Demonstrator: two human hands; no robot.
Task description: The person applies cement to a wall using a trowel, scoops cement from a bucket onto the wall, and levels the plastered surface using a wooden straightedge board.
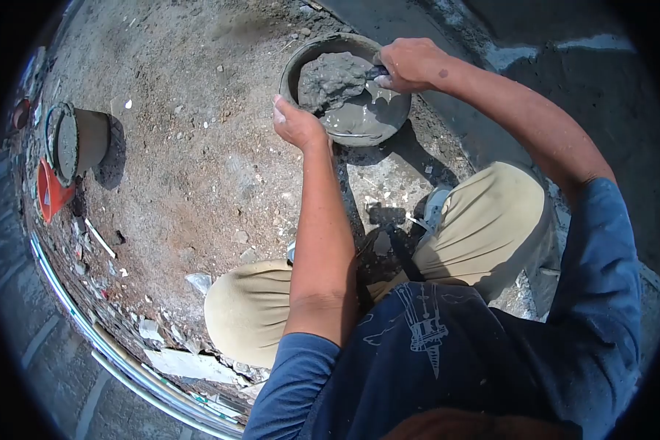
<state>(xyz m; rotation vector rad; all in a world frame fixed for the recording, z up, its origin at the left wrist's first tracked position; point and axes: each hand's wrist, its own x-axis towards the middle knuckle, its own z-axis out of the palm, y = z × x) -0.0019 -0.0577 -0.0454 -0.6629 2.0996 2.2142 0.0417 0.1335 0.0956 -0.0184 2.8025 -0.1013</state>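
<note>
A round bucket [398, 117] stands on the dirt ahead of me, with thick grey mortar [334, 79] heaped inside and wetter mix below it. My left hand [298, 125] is closed on the bucket's near left rim. At the right side of the opening, my right hand [409, 64] wraps round a dark handle [377, 72]; the tool's far end is covered by the mortar.
To the left stand another bucket [88, 139] with grey residue on its rim and an orange container [52, 192]. Long pipes [125, 359] run along the lower left. Broken pieces [152, 331] lie nearby. My bent knees flank the ground below the bucket.
</note>
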